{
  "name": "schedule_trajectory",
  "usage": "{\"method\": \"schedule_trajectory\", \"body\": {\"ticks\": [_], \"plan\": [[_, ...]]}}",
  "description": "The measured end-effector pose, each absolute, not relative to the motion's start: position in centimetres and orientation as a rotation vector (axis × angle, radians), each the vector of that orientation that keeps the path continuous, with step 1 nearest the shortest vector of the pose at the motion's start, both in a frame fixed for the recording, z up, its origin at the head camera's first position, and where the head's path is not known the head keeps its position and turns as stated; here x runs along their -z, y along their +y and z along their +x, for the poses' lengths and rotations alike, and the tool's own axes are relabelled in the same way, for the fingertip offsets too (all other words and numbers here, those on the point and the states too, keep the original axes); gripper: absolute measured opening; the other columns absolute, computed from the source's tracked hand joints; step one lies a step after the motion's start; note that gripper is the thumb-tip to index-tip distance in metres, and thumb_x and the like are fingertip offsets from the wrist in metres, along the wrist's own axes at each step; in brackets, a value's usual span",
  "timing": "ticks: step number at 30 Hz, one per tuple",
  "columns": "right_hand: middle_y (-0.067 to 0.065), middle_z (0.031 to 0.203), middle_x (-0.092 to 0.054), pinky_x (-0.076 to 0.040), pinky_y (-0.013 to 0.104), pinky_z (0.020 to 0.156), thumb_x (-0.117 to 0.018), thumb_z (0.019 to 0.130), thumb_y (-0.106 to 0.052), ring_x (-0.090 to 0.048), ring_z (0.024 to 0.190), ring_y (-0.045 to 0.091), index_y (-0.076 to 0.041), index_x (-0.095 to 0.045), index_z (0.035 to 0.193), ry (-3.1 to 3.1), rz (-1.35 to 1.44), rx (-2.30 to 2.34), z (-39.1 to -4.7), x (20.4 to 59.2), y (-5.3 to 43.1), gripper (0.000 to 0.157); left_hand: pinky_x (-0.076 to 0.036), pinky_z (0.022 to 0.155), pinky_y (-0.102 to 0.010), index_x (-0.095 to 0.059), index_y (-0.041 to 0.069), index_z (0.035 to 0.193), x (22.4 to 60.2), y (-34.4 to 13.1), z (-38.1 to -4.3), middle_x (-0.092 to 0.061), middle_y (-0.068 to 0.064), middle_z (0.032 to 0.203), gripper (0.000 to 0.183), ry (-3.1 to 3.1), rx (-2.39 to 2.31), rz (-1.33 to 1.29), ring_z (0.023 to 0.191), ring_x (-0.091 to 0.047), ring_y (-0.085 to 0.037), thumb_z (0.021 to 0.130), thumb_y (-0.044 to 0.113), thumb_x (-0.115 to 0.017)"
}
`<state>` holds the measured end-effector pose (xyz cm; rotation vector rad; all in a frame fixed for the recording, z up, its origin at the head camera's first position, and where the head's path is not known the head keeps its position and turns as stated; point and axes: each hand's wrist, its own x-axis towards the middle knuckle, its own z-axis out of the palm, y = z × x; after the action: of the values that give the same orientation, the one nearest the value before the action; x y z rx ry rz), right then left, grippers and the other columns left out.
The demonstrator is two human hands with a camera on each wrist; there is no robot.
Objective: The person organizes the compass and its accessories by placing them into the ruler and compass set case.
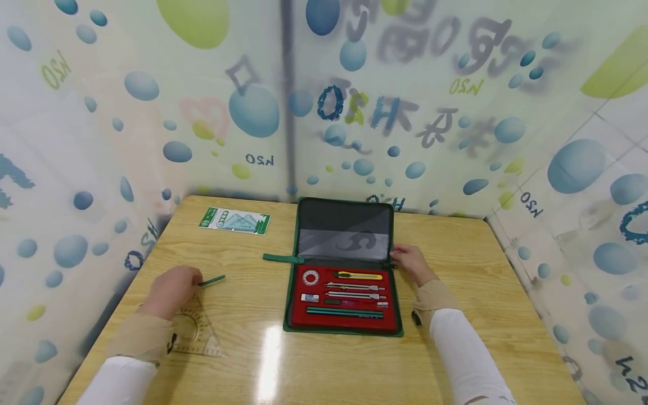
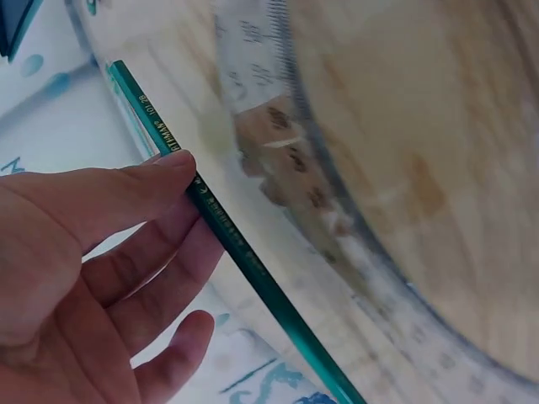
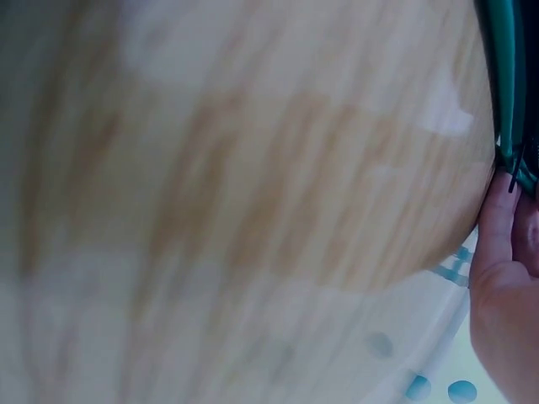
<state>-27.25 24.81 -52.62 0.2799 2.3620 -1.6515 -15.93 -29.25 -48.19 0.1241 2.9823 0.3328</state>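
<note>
My left hand (image 1: 169, 289) pinches a dark green pencil (image 2: 257, 273) between thumb and fingers; gold lettering runs along its side. Below that hand a clear triangular set square with a protractor scale (image 1: 210, 345) lies on the table, partly covered by the hand and wrist. A green-edged zip case (image 1: 344, 218) lies open at the centre, its lid raised at the back. My right hand (image 1: 412, 263) grips the case's right edge near the hinge; in the right wrist view its fingers show at the green border, partly cut off.
In the case's red tray (image 1: 349, 324) sit a yellow cutter (image 1: 361, 276), compasses (image 1: 351, 295), a white round dial (image 1: 311, 277), an eraser (image 1: 310, 298) and green pencils (image 1: 344, 313). A packet of set squares (image 1: 235, 221) lies back left. Patterned walls stand behind the table (image 1: 445, 236).
</note>
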Motion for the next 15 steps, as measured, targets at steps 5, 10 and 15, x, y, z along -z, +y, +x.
{"method": "schedule_trajectory", "body": {"ticks": [5, 10, 15], "plan": [[0.031, 0.136, -0.044, -0.044, 0.043, 0.101, -0.047, 0.098, -0.005, -0.049, 0.123, 0.037, 0.011, -0.039, 0.138, 2.360, 0.280, 1.657, -27.3, 52.6, 24.8, 0.044, -0.051, 0.068, -0.046, -0.071, 0.004, 0.088, 47.8, -28.2, -16.2, -0.068, -0.013, 0.086, 0.010, 3.030, -0.323, 0.198, 0.078, -0.063, -0.028, 0.081, -0.001, -0.066], [0.029, 0.134, -0.047, -0.045, 0.042, 0.100, -0.048, 0.097, -0.004, -0.055, 0.115, 0.031, 0.009, -0.043, 0.136, 2.352, 0.312, 1.679, -27.3, 52.4, 24.7, 0.042, -0.051, 0.070, -0.045, -0.072, 0.005, 0.087, 47.5, -26.9, -16.8, -0.068, -0.011, 0.084, 0.008, 3.061, -0.334, 0.260, 0.077, -0.063, -0.026, 0.081, 0.001, -0.068], [0.028, 0.130, -0.051, -0.049, 0.039, 0.096, -0.050, 0.095, -0.003, -0.060, 0.102, 0.020, 0.009, -0.048, 0.132, 2.350, 0.330, 1.709, -27.4, 52.5, 24.6, 0.039, -0.052, 0.070, -0.043, -0.072, 0.006, 0.086, 47.7, -25.7, -17.3, -0.069, -0.008, 0.083, 0.007, 3.047, -0.357, 0.304, 0.076, -0.063, -0.023, 0.082, 0.003, -0.068]]}}
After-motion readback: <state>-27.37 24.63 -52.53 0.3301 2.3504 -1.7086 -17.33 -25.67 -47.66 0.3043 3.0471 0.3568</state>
